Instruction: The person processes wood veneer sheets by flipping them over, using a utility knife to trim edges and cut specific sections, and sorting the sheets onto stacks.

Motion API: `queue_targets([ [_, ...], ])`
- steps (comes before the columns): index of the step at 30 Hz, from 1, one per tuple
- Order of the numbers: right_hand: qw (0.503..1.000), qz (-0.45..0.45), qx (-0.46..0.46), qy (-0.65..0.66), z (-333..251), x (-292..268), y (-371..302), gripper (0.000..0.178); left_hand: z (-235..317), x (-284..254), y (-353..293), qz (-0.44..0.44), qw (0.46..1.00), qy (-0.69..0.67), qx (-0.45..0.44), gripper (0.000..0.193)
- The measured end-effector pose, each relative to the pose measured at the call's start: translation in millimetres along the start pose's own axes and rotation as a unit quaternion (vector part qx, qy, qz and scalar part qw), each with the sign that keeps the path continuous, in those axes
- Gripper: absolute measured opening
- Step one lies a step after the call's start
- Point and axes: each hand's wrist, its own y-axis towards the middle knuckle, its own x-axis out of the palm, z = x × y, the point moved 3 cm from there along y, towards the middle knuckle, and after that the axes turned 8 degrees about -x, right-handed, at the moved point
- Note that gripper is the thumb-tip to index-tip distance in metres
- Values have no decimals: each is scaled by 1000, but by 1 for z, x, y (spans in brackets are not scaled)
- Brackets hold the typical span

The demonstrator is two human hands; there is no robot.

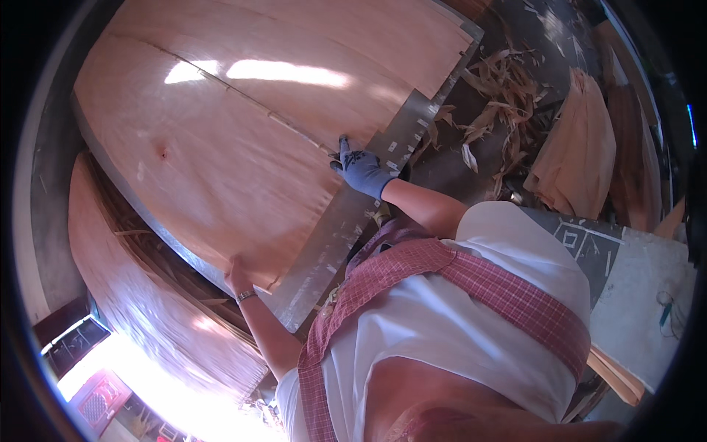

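A wide sheet of pale reddish wood veneer [221,162] lies on a metal-edged table [317,258] before me. Across it runs a long thin stick [272,116], its near end at my right hand [361,169]. That hand wears a grey-blue glove with dark fingertips and is closed around the stick's end, one finger pointing up. My left hand [237,276], bare and with a watch at the wrist, rests on the sheet's near left corner. Its fingers look stretched out along the veneer, though their tips are hard to make out.
Left of the table stands a thick stack of veneer [147,258]. Veneer scraps [501,110] litter the floor at the far right, beside leaning veneer sheets [574,147]. A pale board [637,295] lies at the right. Small white marks line the table's near edge.
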Motion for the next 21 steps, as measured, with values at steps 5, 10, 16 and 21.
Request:
queue_targets([
  [5,998,55,-15,-19,5,3,-9,77,4,-4,-3,10,999,52,4,43],
  [10,1000,-1,4,-6,8,3,-14,78,-7,-8,-6,5,998,62,-10,45],
  [16,1000,0,5,0,16,14,-14,78,-12,1,-9,-20,999,31,4,31],
  [21,991,95,-92,-15,8,27,-17,79,-25,-47,17,1,982,182,47,30],
])
